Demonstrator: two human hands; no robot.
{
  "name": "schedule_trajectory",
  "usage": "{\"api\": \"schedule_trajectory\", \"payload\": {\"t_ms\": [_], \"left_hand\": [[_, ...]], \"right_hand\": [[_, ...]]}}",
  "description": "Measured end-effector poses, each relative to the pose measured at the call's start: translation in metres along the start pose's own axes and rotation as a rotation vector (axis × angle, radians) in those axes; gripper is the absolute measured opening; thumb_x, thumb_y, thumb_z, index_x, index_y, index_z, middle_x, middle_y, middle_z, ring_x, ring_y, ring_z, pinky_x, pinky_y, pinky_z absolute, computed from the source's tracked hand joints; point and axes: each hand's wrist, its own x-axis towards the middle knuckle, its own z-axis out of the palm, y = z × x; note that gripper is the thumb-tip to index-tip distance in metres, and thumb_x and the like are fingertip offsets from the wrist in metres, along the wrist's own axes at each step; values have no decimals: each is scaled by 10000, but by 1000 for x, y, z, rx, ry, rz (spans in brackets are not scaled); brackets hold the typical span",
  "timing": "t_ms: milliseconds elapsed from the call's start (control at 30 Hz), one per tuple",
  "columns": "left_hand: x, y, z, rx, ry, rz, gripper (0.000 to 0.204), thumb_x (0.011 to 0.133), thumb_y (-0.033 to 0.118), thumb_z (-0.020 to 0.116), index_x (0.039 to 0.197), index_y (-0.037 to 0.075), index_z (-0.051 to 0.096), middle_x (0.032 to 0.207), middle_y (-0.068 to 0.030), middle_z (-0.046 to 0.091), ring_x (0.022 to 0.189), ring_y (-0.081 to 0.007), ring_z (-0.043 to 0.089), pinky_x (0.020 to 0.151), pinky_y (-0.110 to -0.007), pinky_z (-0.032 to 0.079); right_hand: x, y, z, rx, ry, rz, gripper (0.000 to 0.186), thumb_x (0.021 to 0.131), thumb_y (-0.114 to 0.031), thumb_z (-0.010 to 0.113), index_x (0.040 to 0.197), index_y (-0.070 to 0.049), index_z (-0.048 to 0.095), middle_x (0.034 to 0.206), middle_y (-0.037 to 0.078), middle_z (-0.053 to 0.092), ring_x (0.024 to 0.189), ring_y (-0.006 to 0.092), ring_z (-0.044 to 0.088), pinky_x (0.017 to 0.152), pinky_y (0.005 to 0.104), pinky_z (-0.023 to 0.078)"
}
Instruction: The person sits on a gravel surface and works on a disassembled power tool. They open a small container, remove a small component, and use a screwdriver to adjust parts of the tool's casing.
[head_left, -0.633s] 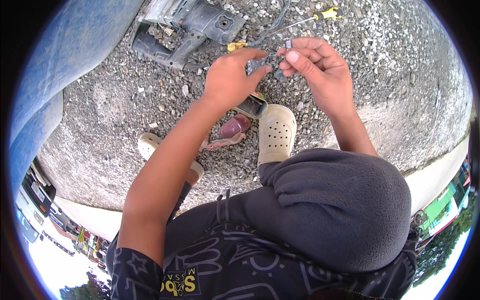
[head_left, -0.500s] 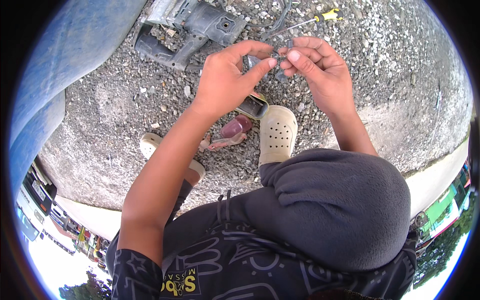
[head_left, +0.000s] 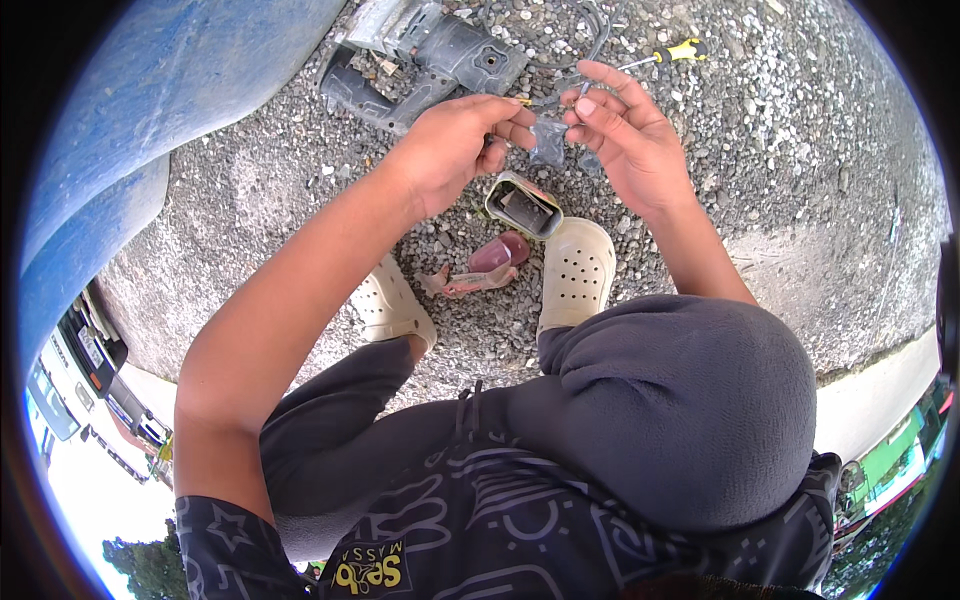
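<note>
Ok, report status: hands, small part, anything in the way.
Left hand half-curled, hold unclear. Right hand pinches small grey part. Plastic bag lies below, in view between them; nothing seen blocking.

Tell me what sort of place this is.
Probably an outdoor roadside or yard: the ground is rough and gravelly, what looks like a white vehicle stands at the left edge, and trees show near the lower corners.

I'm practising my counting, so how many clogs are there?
2. The left clog is partly covered by the left forearm; the right clog is near the open rectangular container. Others could be hidden.
</note>
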Motion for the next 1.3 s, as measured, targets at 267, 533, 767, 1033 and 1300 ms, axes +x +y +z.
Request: {"api": "schedule_trajectory", "payload": {"t_ms": [267,533,767,1033,1300], "left_hand": [[-36,40,-39,50,-193,4,461,1108,163,363,1437,-130,498,1380,-263,611,1285,-292,623,1137,-390,507],[-3,48,-76,144,-447,119,403,1071,114,574,1406,-105,524,1364,-236,634,1312,-280,630,1161,-356,508],[40,20,-99,90,-435,26,438,1038,202,694,1346,-83,565,1331,-192,655,1323,-247,617,1185,-326,481],[66,25,-123,259,-372,114,354,1006,325,755,1199,41,667,1105,-67,719,1069,-148,707,985,-282,571],[91,39,-118,79,-406,162,308,969,267,803,1130,46,661,1077,-54,716,1009,-117,715,939,-247,587]], "right_hand": [[-6,-20,20,-273,-40,75,229,1015,-91,711,1214,-4,639,1082,102,746,979,192,726,911,347,598],[-37,-93,51,-768,-119,205,155,1001,-120,739,1115,-37,674,939,11,694,859,79,645,779,256,540],[-10,-74,74,-1025,-3,201,261,1014,-153,714,1225,-11,658,965,34,703,852,103,665,768,282,561],[39,52,82,-413,387,-36,259,999,-113,718,1189,39,631,999,111,749,890,170,721,817,309,593],[52,79,91,-164,469,-128,217,979,-88,733,1119,61,659,1029,146,762,901,193,740,813,333,621]]}}
